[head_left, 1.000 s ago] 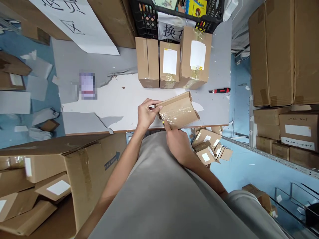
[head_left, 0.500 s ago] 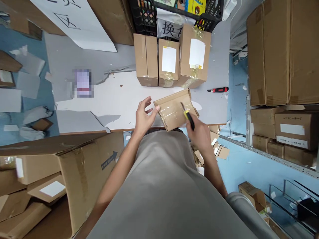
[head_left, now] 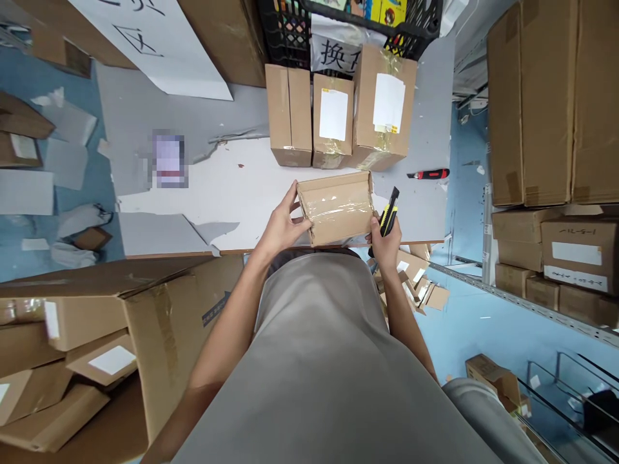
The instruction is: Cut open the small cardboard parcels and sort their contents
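A small cardboard box [head_left: 338,207] with shiny clear tape across its top lies at the front edge of the table, slightly tilted. My left hand [head_left: 284,222] grips its left end, thumb on the near corner and fingers behind. In my right hand [head_left: 385,241] is a black and yellow box cutter [head_left: 389,212], pointing up and away from me. The thumb of that hand also touches the box's right end. Whether the cutter's blade is out I cannot tell.
Three closed cardboard boxes [head_left: 333,116] stand behind, before a black plastic crate [head_left: 285,38]. A red and black box cutter [head_left: 429,174] lies at right on the table. A large open carton [head_left: 169,348] with boxes inside stands at lower left; shelves of cartons [head_left: 573,251] are at right.
My right hand has turned the cutter away from the box top and moved to its right end. The box has rotated and sits straighter; my left hand now grips its left end more firmly.
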Tool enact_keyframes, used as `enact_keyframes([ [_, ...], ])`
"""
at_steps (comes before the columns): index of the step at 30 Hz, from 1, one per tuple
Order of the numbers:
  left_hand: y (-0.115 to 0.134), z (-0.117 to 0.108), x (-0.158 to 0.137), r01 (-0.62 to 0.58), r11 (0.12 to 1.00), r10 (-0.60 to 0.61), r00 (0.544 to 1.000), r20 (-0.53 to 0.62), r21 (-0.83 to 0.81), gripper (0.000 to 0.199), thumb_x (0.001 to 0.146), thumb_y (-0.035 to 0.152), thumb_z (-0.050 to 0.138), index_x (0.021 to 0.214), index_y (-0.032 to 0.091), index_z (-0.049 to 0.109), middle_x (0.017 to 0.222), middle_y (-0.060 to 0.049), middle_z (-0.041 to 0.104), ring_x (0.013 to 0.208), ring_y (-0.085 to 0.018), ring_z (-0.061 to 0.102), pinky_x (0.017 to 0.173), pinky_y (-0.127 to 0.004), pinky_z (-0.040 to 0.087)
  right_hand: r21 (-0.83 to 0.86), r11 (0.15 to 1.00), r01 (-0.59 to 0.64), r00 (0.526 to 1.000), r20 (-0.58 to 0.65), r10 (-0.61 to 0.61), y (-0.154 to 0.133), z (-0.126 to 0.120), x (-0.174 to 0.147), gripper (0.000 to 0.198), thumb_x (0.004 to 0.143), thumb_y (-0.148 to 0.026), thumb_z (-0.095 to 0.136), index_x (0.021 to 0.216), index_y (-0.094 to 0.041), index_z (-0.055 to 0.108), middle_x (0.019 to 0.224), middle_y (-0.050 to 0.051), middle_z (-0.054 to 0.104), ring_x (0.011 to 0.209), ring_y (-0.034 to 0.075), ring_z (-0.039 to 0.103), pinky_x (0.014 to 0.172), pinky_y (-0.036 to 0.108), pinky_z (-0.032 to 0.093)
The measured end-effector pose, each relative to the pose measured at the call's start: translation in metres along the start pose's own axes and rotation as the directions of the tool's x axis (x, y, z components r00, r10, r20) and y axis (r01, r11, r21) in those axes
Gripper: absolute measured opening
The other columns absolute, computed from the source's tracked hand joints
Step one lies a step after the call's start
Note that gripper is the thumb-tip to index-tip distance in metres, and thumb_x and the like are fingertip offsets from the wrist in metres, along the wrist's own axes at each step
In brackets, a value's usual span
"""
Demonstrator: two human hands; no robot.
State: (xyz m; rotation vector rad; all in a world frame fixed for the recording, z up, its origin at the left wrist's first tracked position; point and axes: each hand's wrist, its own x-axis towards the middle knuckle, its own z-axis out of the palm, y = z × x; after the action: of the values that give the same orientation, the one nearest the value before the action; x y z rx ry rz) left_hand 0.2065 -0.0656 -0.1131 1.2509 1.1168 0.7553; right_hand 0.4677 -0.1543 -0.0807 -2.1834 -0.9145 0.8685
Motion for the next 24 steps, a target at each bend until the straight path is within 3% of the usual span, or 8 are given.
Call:
enact_keyframes([
  [4, 0.006, -0.007, 0.006, -0.007, 1.0, 0.007, 1.0, 0.024, 0.005, 0.108, 0.08, 0.031, 0.089, 0.178, 0.03, 0.045, 0.185, -0.019, 0.041, 0.155, -0.041, 0.062, 0.1, -0.045, 0.072, -0.092, 0.996, 0.023, 0.999, -0.033, -0.026, -0.001, 0.007, -0.009, 0.04, 0.114, -0.055, 0.051, 0.127, -0.018, 0.06, 0.102, 0.008, 0.077, 0.087, 0.022, 0.074, 0.081, 0.032, 0.061],
  [9, 0.007, -0.01, 0.008, -0.004, 1.0, 0.004, 1.0, 0.027, 0.013, 0.106, 0.081, 0.044, 0.093, 0.175, 0.03, 0.048, 0.184, -0.019, 0.043, 0.155, -0.043, 0.061, 0.1, -0.046, 0.073, -0.245, 0.969, 0.027, 0.999, -0.018, -0.032, -0.004, 0.0, -0.013, 0.041, 0.117, -0.052, 0.047, 0.129, -0.017, 0.062, 0.111, 0.014, 0.077, 0.104, 0.027, 0.076, 0.095, 0.038, 0.061],
  [12, 0.003, -0.019, 0.008, -0.017, 1.0, 0.016, 0.999, 0.042, 0.012, 0.109, 0.078, 0.056, 0.097, 0.173, 0.031, 0.051, 0.182, -0.018, 0.047, 0.158, -0.044, 0.058, 0.109, -0.053, 0.07, -0.308, 0.936, 0.171, 0.978, -0.065, -0.2, -0.01, -0.013, -0.02, 0.042, 0.117, -0.051, 0.047, 0.137, -0.017, 0.063, 0.134, 0.022, 0.072, 0.131, 0.031, 0.072, 0.11, 0.045, 0.059],
  [14, 0.0, -0.026, 0.009, -0.013, 1.0, 0.012, 0.998, 0.066, 0.017, 0.112, 0.077, 0.064, 0.097, 0.174, 0.033, 0.05, 0.182, -0.018, 0.048, 0.158, -0.045, 0.059, 0.115, -0.059, 0.065, -0.291, 0.92, 0.262, 0.95, -0.091, -0.299, -0.017, -0.02, -0.03, 0.048, 0.119, -0.051, 0.043, 0.147, -0.018, 0.062, 0.145, 0.023, 0.068, 0.133, 0.032, 0.072, 0.112, 0.046, 0.059],
  [16, 0.0, -0.032, 0.013, -0.003, 0.999, 0.001, 0.998, 0.062, 0.038, 0.112, 0.08, 0.071, 0.094, 0.175, 0.035, 0.048, 0.182, -0.018, 0.047, 0.157, -0.046, 0.06, 0.118, -0.063, 0.062, -0.203, 0.934, 0.293, 0.955, 0.011, -0.297, -0.027, -0.022, -0.044, 0.055, 0.121, -0.052, 0.038, 0.16, -0.019, 0.057, 0.138, 0.019, 0.075, 0.111, 0.029, 0.08, 0.101, 0.043, 0.064],
  [19, 0.006, -0.034, 0.024, -0.013, 0.993, 0.01, 1.0, 0.019, 0.116, 0.104, 0.085, 0.075, 0.09, 0.172, 0.033, 0.052, 0.18, -0.019, 0.051, 0.156, -0.044, 0.061, 0.119, -0.063, 0.061, -0.087, 0.96, 0.267, 0.914, 0.339, -0.223, -0.045, -0.015, -0.066, 0.062, 0.121, -0.052, 0.04, 0.176, -0.023, 0.047, 0.115, 0.009, 0.085, 0.078, 0.023, 0.08, 0.084, 0.036, 0.067],
  [22, 0.016, -0.032, 0.038, -0.047, 0.977, 0.041, 0.999, 0.032, 0.208, 0.086, 0.087, 0.074, 0.088, 0.154, 0.026, 0.068, 0.163, -0.017, 0.068, 0.148, -0.039, 0.067, 0.12, -0.059, 0.06, -0.119, 0.952, 0.283, 0.835, 0.518, -0.184, -0.061, 0.0, -0.079, 0.064, 0.119, -0.043, 0.046, 0.18, -0.023, 0.044, 0.11, 0.007, 0.088, 0.082, 0.024, 0.082, 0.088, 0.034, 0.066],
  [24, 0.02, -0.03, 0.045, -0.055, 0.967, 0.046, 0.998, 0.04, 0.248, 0.074, 0.087, 0.072, 0.087, 0.14, 0.022, 0.076, 0.149, -0.016, 0.076, 0.138, -0.036, 0.072, 0.117, -0.056, 0.062, -0.185, 0.936, 0.3, 0.822, 0.549, -0.155, -0.069, 0.01, -0.083, 0.064, 0.119, -0.036, 0.047, 0.18, -0.021, 0.044, 0.111, 0.008, 0.089, 0.092, 0.026, 0.084, 0.094, 0.035, 0.065],
])
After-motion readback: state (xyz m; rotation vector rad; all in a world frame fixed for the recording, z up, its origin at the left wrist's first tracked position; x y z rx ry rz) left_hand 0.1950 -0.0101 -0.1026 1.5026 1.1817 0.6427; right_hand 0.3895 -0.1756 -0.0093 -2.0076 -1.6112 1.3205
